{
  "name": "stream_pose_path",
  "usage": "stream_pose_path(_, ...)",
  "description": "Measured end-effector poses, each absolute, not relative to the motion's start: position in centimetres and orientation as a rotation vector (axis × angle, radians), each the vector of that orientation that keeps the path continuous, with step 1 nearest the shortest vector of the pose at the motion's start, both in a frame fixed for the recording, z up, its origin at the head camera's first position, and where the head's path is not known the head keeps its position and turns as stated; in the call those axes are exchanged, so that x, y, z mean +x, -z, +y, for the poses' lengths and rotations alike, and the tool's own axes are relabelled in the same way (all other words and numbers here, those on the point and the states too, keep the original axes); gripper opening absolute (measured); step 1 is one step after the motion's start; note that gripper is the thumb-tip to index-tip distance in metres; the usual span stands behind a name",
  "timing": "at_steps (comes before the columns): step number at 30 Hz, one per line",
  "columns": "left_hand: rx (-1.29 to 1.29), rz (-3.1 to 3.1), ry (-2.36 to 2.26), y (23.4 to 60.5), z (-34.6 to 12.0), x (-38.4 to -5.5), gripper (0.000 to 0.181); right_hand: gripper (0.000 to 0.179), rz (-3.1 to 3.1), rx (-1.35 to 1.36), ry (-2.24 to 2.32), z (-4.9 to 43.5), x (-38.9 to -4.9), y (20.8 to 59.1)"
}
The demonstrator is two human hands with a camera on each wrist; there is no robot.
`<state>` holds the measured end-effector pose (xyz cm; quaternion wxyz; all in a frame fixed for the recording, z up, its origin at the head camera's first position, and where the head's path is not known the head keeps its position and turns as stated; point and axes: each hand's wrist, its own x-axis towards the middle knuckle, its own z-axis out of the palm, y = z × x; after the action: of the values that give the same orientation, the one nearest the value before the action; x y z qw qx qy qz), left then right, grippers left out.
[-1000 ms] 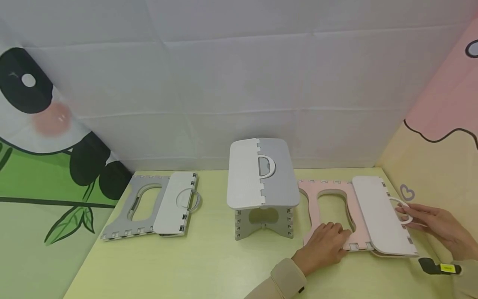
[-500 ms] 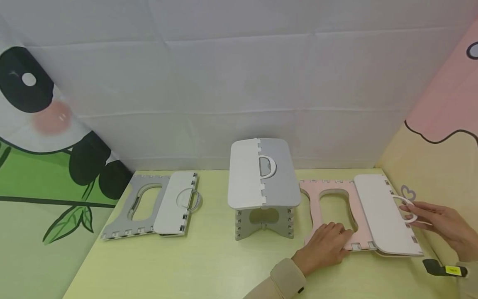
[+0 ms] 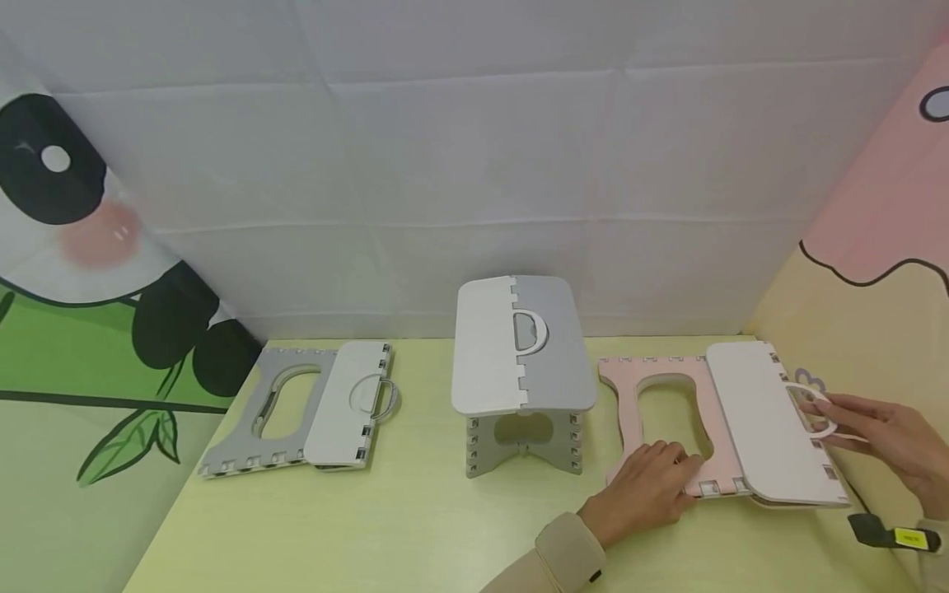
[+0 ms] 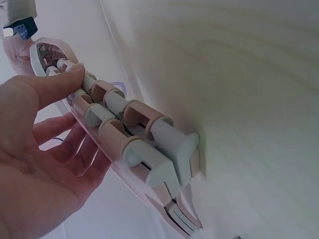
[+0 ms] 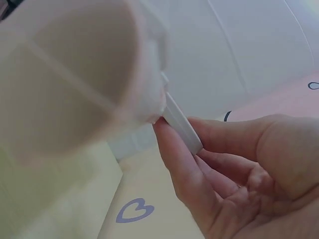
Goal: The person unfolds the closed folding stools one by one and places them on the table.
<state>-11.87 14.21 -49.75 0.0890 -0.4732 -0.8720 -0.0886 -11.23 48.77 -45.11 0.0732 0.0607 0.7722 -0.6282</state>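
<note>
A folded pink-and-white folding stool (image 3: 778, 424) lies on the right part of the table. My left hand (image 3: 652, 486) grips its near edge, thumb on the hinge knuckles (image 4: 124, 144) and fingers on the pink face in the left wrist view. At the stool's right side, my right hand (image 3: 885, 436) pinches the white loop handle (image 3: 823, 424) between thumb and fingers. A second white strip of handle shows between those fingers. In the right wrist view the handle (image 5: 183, 127) sticks out from the stool's blurred pale panel (image 5: 75, 84).
An unfolded grey-and-white stool (image 3: 485, 346) stands upright at the middle back. Another grey-and-white stool (image 3: 344, 403) lies folded on the left. The yellow table (image 3: 356, 527) meets a pale cloth backdrop (image 3: 445, 165) behind, with printed panels at both sides.
The pink-and-white stool has slid slightly right, its white half most. My right hand has moved right with the handle, and a second handle strip now shows. The left hand stays nearly in place.
</note>
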Motion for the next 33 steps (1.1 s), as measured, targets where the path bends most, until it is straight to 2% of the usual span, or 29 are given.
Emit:
stream_pose_path(2, -1.411, -2.587, 0.268, 49.7, 14.2, -11.8, 0.04, 0.038, 2.349, 0.2, 1.862, 48.7, -11.2, 44.8)
stream_pose_path(7, -1.415, -2.602, 0.281, 49.7, 14.2, -11.8, 0.044, 0.015, 2.511, 0.291, 1.646, 48.5, -11.3, 44.2)
stream_pose_path(12, -1.419, -2.584, 0.298, 49.6, 14.1, -11.7, 0.046, 0.057, 2.599, 0.36, 1.477, 48.3, -11.3, 43.4)
stream_pose_path(16, -1.428, -2.559, 0.323, 49.7, 14.0, -11.8, 0.047, 0.018, 2.596, 0.333, 1.549, 48.1, -11.2, 42.9)
stream_pose_path(17, -1.431, -2.552, 0.329, 49.7, 14.0, -11.8, 0.047, 0.014, 2.584, 0.333, 1.579, 48.0, -11.1, 42.8)
stream_pose_path(20, -1.435, -2.528, 0.342, 49.8, 13.9, -11.8, 0.047, 0.024, 2.579, 0.326, 1.629, 47.7, -11.1, 42.5)
stream_pose_path(24, -1.436, -2.494, 0.352, 49.8, 13.9, -11.8, 0.049, 0.009, 2.641, 0.355, 1.56, 47.4, -11.0, 42.0)
stream_pose_path(27, -1.44, -2.482, 0.356, 49.8, 13.9, -11.8, 0.049, 0.007, 2.676, 0.378, 1.518, 47.3, -11.1, 41.6)
stream_pose_path(29, -1.444, -2.479, 0.358, 49.8, 14.0, -11.8, 0.049, 0.022, 2.682, 0.372, 1.524, 47.3, -11.1, 41.4)
stream_pose_path(32, -1.451, -2.47, 0.363, 49.8, 14.0, -11.8, 0.05, 0.015, 2.673, 0.366, 1.557, 47.3, -11.0, 41.1)
stream_pose_path(33, -1.454, -2.465, 0.365, 49.8, 14.0, -11.8, 0.05, 0.018, 2.678, 0.355, 1.562, 47.2, -10.9, 41.0)
